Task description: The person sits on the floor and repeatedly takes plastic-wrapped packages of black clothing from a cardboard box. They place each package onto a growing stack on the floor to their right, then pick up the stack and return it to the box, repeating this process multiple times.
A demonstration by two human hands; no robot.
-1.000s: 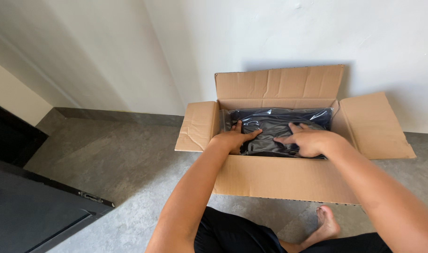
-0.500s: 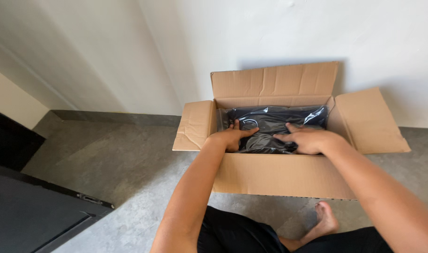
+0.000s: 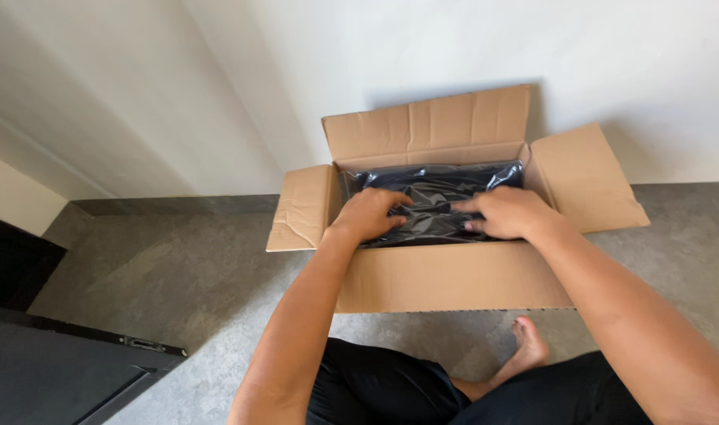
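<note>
An open brown cardboard box [image 3: 446,279] stands on the grey floor by the white wall, its flaps spread out. Inside lies a dark item wrapped in shiny clear plastic [image 3: 438,185]. My left hand [image 3: 367,214] rests on the left part of the wrapped item, fingers curled against the plastic. My right hand [image 3: 505,212] lies flat on its right part, fingers pointing left. Both hands press on the plastic inside the box; whether either one grips it is unclear.
A white wall rises behind the box. A dark piece of furniture or door panel [image 3: 53,370] sits at the lower left. My bare foot [image 3: 529,346] and legs in black shorts are in front of the box on the grey floor [image 3: 163,275].
The view has shifted slightly. My hands have moved closer together over the wrapped item, and the plastic looks flatter and smoother than before.
</note>
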